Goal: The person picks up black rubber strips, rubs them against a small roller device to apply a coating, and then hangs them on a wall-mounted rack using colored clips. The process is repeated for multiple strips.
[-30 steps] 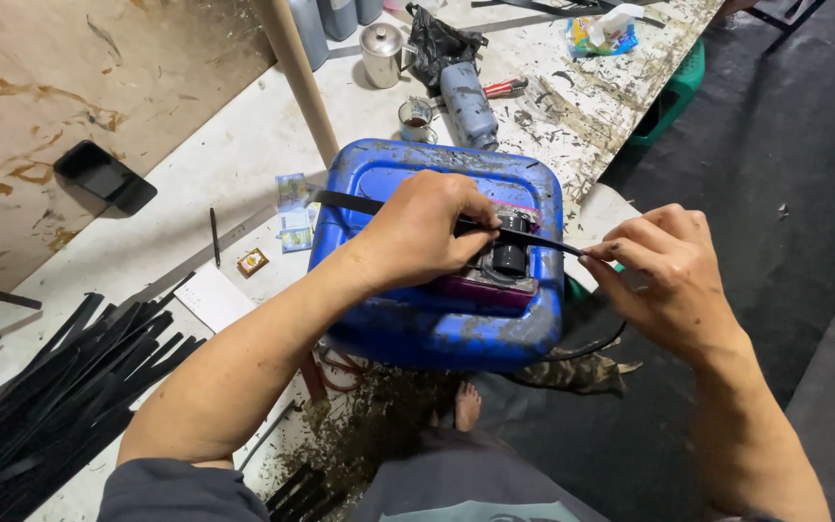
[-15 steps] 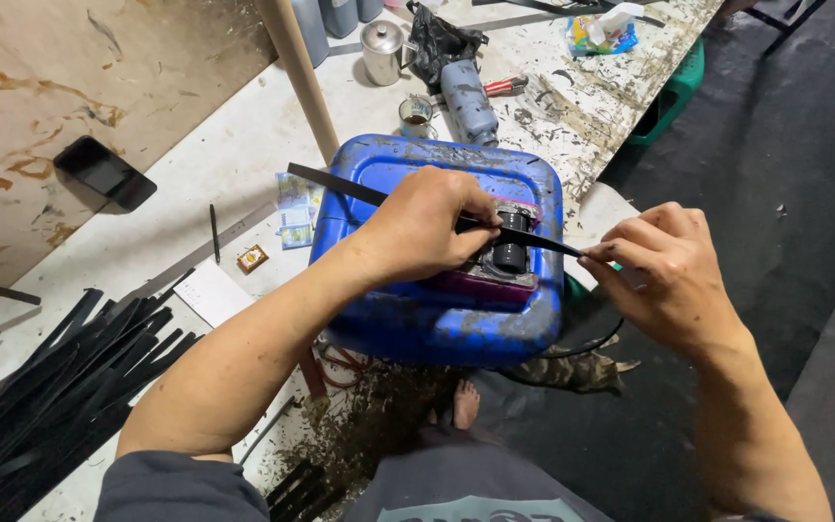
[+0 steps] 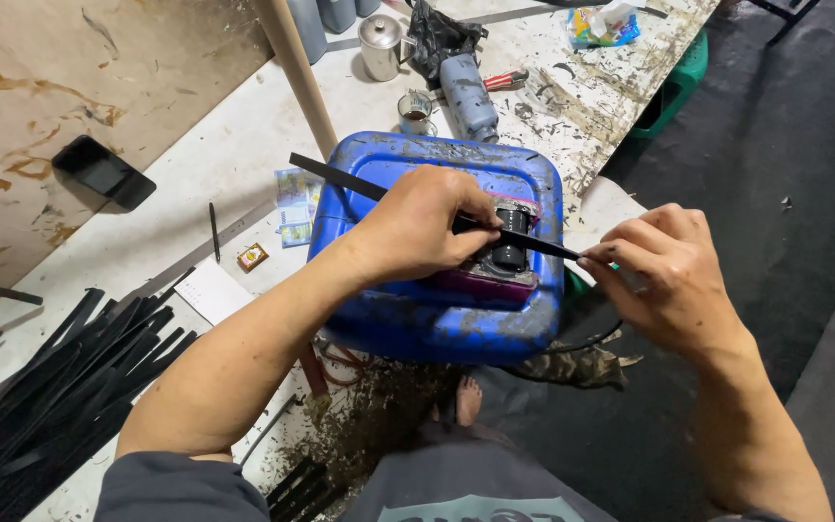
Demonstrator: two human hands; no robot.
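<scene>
My left hand grips a long thin black strip over the top of a blue plastic jerrycan. The strip runs from upper left to lower right across the can, just over a small black roller-like part set in a magenta block. My right hand pinches the strip's right end, and a small blade-like piece shows under its fingers. Both hands are closed on the strip.
A pile of black strips lies at lower left. A black phone rests on the wooden board. Behind the can stand a wooden pole, a metal pot, a small cup, an angle grinder and red-handled pliers.
The strip's far left end has swung upward and the strip now lies at a steeper slant across the can. Both hands stay in nearly the same place.
</scene>
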